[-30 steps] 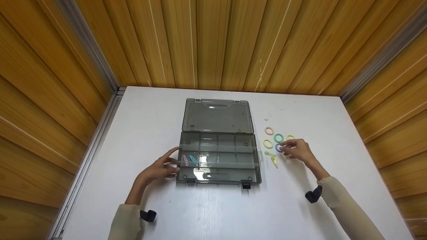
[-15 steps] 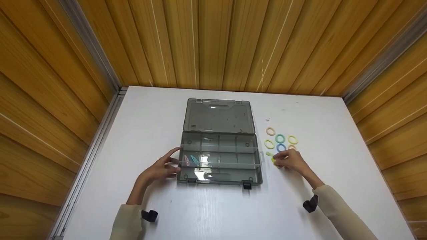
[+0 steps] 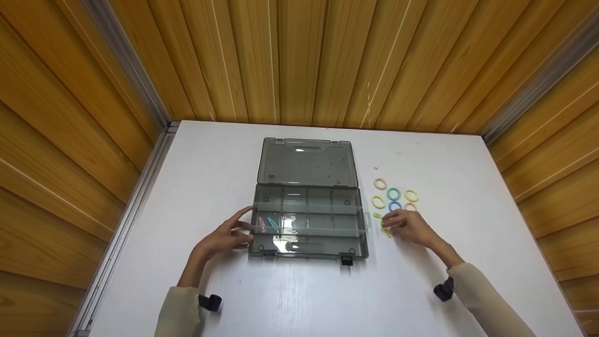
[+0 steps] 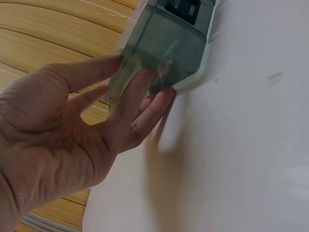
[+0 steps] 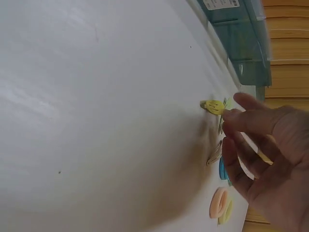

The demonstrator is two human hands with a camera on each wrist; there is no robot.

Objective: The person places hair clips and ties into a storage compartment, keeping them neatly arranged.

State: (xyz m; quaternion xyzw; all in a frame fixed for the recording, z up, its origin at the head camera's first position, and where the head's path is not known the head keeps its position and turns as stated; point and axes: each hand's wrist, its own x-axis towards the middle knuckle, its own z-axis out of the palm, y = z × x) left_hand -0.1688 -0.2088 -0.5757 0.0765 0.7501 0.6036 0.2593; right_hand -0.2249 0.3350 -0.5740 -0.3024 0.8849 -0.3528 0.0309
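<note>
The 2 hands are well apart. The right hand (image 3: 410, 228) has bent fingers, their tips at the rear end of the yellow hair clip (image 5: 214, 107), which is on or just above the white worktop (image 3: 299, 295), a little right of the open storage case (image 3: 337, 244); whether thumb and finger have closed on it, I cannot tell. A clip this thin and narrow is probably best taken edge to edge, thumb on 1 side and index finger on the other, with only a light squeeze so that it does not flick away. The green hair clip (image 3: 377, 216) is just beside those fingertips and the blue hair tie (image 3: 395, 206) is near, so a straight lift looks safer than a sideways drag. The left hand (image 3: 223, 239), fingers spread, touches the case's left wall; gentle pressure should steady it, while a hard push could slide it rightward. A pink hair clip (image 3: 261, 225) and a teal hair clip (image 3: 272, 223) sit at the left end of the middle row, so reaching them calls for clearing the front divider (image 3: 313, 231) with height to spare.
</note>
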